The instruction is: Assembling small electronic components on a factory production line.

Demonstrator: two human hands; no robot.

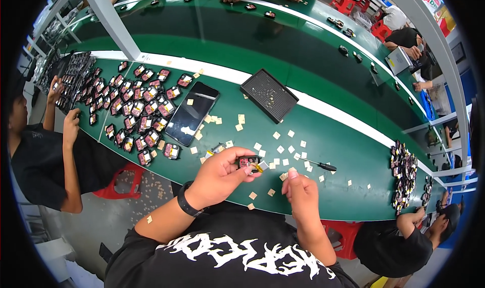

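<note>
My left hand [220, 174] is closed around a small black-cased device [243, 161] with a pinkish-red circuit board inside. A small silver battery [262, 166] with yellow tape sticks out of the case beside my thumb. Just to the right, my right hand [303, 192] is raised with thumb and fingers pinched together, apart from the device. What they pinch, if anything, I cannot make out. Small cream square pads [280, 149] lie scattered in front of both hands. A thin screwdriver [327, 166] with a black handle rests on the green table [348, 202] to the right.
Many similar devices [146, 121] cover the table at left, beside a large dark phone [194, 111]. A black tray [281, 108] holds tiny metal parts. Another pile of devices [403, 176] sits at far right. Co-workers sit on both sides; a conveyor belt [202, 48] runs beyond.
</note>
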